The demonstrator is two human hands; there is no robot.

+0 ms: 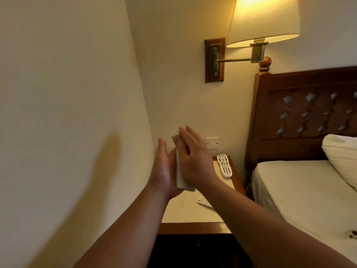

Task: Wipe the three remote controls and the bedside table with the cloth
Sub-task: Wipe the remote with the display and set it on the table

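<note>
Above the bedside table, my left hand holds a white remote control upright against its palm, thumb pointing up; its fingers are mostly hidden. My right hand lies flat on the other side of that remote, fingers straight, pressing a greyish cloth that sticks out over the remote's top end. A second white remote with many buttons lies at the back of the table. A third remote lies mid-table, partly hidden by my right forearm.
The table stands in a corner, with a wall close on the left and a wall with a light switch behind. A wall lamp hangs above. The bed with a wooden headboard and a pillow borders the table on the right.
</note>
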